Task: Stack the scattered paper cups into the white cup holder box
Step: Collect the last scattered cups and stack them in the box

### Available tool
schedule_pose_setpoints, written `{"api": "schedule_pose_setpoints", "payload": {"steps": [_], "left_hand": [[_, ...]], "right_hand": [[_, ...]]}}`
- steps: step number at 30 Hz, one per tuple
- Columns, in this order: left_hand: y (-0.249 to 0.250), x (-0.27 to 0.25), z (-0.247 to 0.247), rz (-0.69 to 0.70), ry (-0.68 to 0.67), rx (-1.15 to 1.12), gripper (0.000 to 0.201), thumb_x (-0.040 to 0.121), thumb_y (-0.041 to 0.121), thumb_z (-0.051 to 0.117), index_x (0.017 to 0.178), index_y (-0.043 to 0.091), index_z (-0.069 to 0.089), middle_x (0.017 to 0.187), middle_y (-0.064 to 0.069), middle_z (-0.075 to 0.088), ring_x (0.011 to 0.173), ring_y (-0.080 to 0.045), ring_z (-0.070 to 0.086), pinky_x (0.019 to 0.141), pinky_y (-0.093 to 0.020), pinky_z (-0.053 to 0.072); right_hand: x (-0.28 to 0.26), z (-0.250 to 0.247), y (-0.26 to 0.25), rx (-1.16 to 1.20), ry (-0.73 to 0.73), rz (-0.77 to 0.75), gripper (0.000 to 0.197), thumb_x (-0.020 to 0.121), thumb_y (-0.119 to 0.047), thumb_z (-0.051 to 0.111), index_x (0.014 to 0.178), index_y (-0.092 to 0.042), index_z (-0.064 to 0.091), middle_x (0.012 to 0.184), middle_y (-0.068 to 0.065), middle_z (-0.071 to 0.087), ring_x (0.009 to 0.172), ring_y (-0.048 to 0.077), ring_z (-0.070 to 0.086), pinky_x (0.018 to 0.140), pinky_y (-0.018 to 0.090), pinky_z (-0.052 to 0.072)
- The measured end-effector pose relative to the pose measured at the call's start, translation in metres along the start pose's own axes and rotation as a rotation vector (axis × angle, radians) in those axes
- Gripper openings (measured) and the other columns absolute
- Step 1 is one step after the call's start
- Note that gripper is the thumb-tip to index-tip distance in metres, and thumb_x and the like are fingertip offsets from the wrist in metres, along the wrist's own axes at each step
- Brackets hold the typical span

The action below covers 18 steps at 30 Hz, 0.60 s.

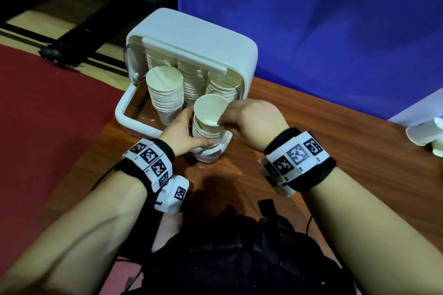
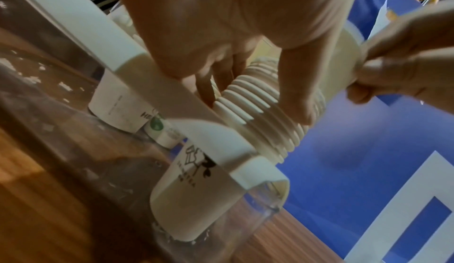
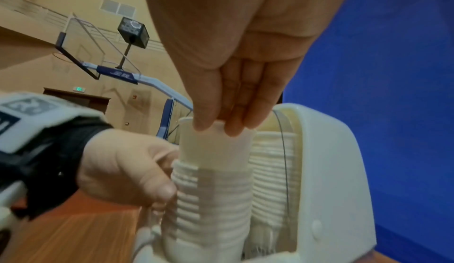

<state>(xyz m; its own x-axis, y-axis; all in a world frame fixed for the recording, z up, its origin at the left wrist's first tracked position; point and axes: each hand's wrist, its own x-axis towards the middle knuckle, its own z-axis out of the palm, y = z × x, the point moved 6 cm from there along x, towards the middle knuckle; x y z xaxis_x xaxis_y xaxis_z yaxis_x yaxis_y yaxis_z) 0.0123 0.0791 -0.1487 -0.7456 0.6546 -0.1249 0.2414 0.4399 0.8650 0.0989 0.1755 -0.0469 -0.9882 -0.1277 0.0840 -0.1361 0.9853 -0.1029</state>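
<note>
Forearms nearest, wristbands on both. Table [image 1: 311, 151] brown wood. White box [image 1: 215, 38] open, rows of cups inside. Stack [image 1: 206, 134] at box front (rims ribbed), left hand [image 1: 182, 129] curled around it. Right hand [image 1: 249, 120] pinches top cup [image 1: 209, 109] rim, cup seated in stack.

Black wrist straps [image 1: 309, 170] carry white blocks printed with square codes.

A brown wooden table [image 1: 311, 151] carries the white plastic cup holder box [image 1: 196, 38]; loose white paper cups [image 1: 424, 132] lie at its right edge.
</note>
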Motion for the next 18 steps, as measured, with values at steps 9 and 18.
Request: {"api": "schedule_pose_setpoints", "payload": {"steps": [9, 18], "left_hand": [[0.006, -0.005, -0.004, 0.008, -0.045, 0.066, 0.095, 0.062, 0.031, 0.082, 0.139, 0.021, 0.028, 0.141, -0.006, 0.039, 0.13, -0.019, 0.038, 0.111, -0.036, 0.031], [0.09, -0.039, -0.019, 0.271, -0.035, 0.257, 0.044, 0.081, 0.024, 0.066, 0.123, 0.02, 0.052, 0.121, 0.003, 0.053, 0.112, -0.01, 0.052, 0.1, -0.027, 0.041]], "right_hand": [[-0.005, 0.029, 0.012, 0.059, -0.189, 0.129, 0.029, 0.091, -0.021, 0.05, 0.12, -0.019, 0.058, 0.125, 0.002, 0.055, 0.113, 0.024, 0.054, 0.089, 0.034, 0.046], [-0.061, 0.013, 0.052, 0.119, -0.245, 0.333, 0.034, 0.091, -0.031, 0.05, 0.123, -0.021, 0.053, 0.123, 0.005, 0.057, 0.107, 0.022, 0.057, 0.091, 0.033, 0.047]]}}
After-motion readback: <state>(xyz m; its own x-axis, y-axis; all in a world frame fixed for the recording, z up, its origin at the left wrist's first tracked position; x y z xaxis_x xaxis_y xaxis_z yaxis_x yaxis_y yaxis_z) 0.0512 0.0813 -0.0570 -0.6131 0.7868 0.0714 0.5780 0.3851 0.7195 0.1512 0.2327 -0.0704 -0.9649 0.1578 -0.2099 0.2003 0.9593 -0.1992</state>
